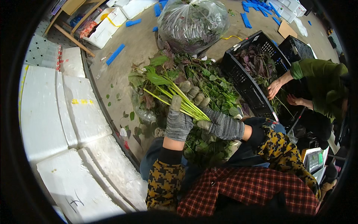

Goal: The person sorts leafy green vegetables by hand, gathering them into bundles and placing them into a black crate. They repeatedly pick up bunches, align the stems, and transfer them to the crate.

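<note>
Both my hands wear grey knit work gloves. My left hand (179,120) closes around a bunch of green leafy stems (179,98), its thumb lying over them. My right hand (218,120) grips the same bunch near the stem ends, with its fingers curled over the far side. The stems point up and left, and broad green leaves (156,75) show at their far end. Beneath and beyond my hands lies a heap of green and purple leafy stems (215,92); part of it is hidden by my hands. More greens (207,148) lie between my legs.
White foam boxes (42,109) line the left side. A clear plastic bag of leaves (193,25) stands beyond the heap. At right, a co-worker's hands (275,88) are at a black plastic crate (246,81) of purple leaves. A digital scale (314,161) sits at lower right. Blue strips (115,54) lie about the floor.
</note>
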A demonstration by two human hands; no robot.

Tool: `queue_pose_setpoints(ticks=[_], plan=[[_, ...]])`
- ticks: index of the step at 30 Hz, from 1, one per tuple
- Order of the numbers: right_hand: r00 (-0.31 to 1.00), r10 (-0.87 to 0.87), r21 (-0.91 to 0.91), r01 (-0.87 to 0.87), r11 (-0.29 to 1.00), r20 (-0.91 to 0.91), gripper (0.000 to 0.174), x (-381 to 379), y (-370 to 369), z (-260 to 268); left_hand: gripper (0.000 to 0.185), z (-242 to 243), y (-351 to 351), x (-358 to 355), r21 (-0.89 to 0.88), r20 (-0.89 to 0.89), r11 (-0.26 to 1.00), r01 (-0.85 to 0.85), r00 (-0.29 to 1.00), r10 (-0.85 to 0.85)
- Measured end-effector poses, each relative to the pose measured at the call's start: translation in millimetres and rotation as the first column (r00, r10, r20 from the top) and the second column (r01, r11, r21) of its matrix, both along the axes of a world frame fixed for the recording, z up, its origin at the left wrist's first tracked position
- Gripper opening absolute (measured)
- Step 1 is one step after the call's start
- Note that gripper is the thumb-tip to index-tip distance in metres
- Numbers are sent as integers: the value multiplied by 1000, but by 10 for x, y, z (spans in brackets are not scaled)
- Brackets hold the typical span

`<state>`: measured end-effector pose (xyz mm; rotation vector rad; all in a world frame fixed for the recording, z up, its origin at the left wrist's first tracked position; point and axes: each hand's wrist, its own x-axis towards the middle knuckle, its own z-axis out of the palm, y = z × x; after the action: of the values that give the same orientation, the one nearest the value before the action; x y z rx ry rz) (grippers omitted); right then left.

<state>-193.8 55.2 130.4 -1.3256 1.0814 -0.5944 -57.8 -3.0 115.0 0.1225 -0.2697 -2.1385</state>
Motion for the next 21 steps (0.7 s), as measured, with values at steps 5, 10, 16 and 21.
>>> queue_pose_setpoints(ticks=[5,10,16,21], plan=[[987,71,-119,-88,989,-142,48,17,43,-91,18,-49,18,143,149,251,986,-80,967,41],[963,-249,-245,218,945,-103,43,-255,-216,200,15,-95,59,43,148,565,989,-23,822,-66],[858,-513,-523,422,741,-34,47,-162,-303,60,28,-745,208,-75,-446,871,862,242,340,356],[844,-400,-320,513,796,359,34,-123,-254,114,22,-730,92,-40,-164,183,947,276,952,-246]])
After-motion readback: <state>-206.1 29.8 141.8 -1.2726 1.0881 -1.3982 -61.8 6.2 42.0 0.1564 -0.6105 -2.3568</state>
